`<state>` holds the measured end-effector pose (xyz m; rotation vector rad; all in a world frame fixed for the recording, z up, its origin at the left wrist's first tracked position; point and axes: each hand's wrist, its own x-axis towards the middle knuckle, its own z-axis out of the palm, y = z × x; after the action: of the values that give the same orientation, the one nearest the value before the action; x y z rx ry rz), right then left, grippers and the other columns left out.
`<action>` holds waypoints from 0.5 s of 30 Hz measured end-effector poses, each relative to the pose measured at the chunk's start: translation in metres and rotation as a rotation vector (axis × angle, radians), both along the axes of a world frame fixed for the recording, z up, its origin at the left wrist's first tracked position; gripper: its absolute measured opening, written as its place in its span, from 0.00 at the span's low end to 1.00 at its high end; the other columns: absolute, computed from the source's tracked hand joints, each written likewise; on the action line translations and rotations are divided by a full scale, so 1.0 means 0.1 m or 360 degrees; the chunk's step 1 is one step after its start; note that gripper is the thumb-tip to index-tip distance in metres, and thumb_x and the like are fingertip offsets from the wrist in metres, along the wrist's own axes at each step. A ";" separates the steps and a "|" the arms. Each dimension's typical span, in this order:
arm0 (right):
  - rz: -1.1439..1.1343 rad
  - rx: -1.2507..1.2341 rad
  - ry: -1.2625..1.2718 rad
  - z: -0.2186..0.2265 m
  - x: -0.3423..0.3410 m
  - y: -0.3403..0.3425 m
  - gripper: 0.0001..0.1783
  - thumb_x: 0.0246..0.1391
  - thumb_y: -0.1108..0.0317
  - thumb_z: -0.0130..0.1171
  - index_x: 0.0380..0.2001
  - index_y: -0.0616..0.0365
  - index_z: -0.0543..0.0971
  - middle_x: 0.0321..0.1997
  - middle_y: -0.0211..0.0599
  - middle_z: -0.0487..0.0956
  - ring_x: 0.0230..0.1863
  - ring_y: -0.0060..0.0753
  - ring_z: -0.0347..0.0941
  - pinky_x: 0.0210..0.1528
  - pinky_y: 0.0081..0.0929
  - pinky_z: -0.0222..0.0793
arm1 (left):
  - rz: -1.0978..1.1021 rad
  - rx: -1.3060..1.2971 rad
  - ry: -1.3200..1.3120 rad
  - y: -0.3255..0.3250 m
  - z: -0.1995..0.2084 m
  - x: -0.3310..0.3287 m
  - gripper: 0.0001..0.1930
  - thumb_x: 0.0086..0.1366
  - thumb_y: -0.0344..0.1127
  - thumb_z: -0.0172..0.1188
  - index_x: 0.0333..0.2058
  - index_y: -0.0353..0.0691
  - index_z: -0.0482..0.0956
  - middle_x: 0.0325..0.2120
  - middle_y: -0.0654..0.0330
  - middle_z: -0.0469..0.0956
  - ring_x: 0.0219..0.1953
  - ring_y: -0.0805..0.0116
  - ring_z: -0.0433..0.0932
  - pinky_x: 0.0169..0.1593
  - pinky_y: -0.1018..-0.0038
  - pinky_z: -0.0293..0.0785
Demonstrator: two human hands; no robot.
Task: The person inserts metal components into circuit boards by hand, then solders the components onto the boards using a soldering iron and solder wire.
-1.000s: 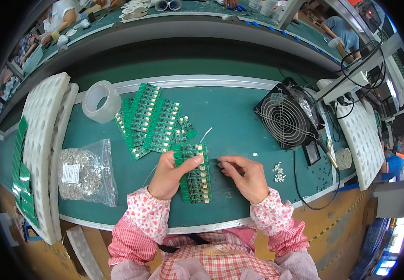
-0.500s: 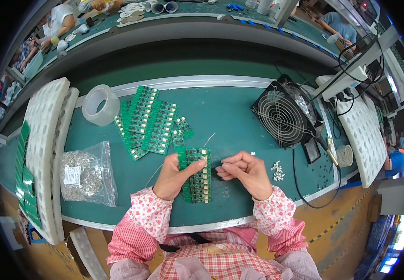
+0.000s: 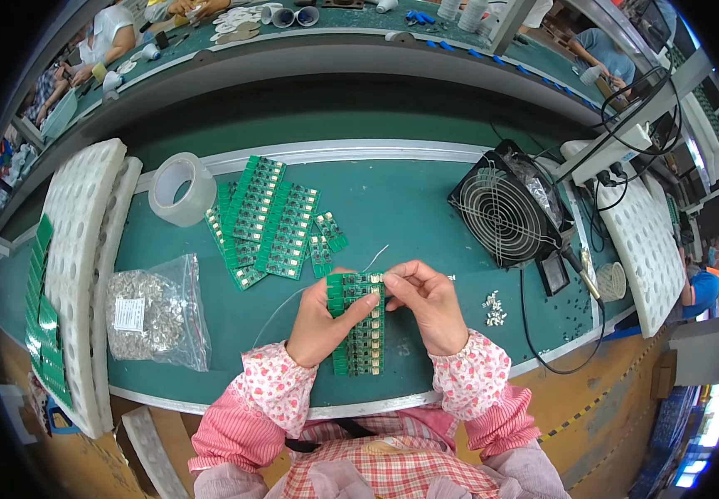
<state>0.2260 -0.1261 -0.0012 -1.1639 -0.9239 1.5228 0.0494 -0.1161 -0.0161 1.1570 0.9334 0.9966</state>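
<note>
A green circuit board panel (image 3: 363, 343) with a column of pale connectors is gripped in my left hand (image 3: 320, 323), thumb across its face. My right hand (image 3: 431, 309) is at the panel's upper right edge, thumb and fingertips pinched together by the top connector. Whatever lies between those fingertips is too small to make out. A thin pale wire (image 3: 279, 311) runs behind the left hand and comes out above the panel. To the right of my right hand lies a small heap of white-and-metal connectors (image 3: 495, 310).
More circuit board panels (image 3: 280, 229) lie stacked at the back left, beside a clear tape roll (image 3: 160, 190). A bag of small parts (image 3: 156, 312) and white foam trays (image 3: 85, 274) are on the left. A black fan (image 3: 505, 212) and a soldering iron (image 3: 586, 274) stand right.
My right hand has moved left to the panel's upper right edge, where its fingertips now meet the board. The panel and left hand have shifted slightly right and nearer to me.
</note>
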 end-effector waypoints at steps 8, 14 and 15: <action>0.0106 -0.0053 0.0165 -0.07 0.08 -0.01 0.09 0.61 0.68 0.59 0.40 0.62 0.76 0.38 0.31 0.80 0.38 0.18 0.75 0.42 0.18 0.72 | 0.0025 0.0050 0.0038 -0.02 0.02 0.03 0.09 0.60 0.30 0.66 0.37 0.35 0.78 0.28 0.66 0.79 0.31 0.80 0.76 0.36 0.79 0.73; 0.0080 0.0005 0.0210 -0.12 0.08 -0.04 0.08 0.61 0.71 0.60 0.39 0.63 0.74 0.37 0.33 0.80 0.38 0.19 0.76 0.43 0.19 0.73 | 0.0019 0.0139 0.0157 -0.06 0.04 0.06 0.09 0.59 0.29 0.66 0.37 0.35 0.77 0.28 0.65 0.80 0.31 0.81 0.77 0.35 0.79 0.73; 0.0046 0.0046 0.0148 -0.13 0.07 -0.05 0.08 0.60 0.72 0.60 0.39 0.64 0.73 0.37 0.33 0.79 0.38 0.18 0.76 0.43 0.19 0.73 | 0.0033 0.0161 0.0196 -0.07 0.05 0.06 0.09 0.59 0.29 0.66 0.37 0.35 0.77 0.28 0.65 0.80 0.31 0.81 0.77 0.36 0.79 0.74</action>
<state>0.2328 -0.1315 -0.0142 -1.0541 -0.9010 1.5684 0.0556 -0.1232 -0.0111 1.3076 1.0036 1.0074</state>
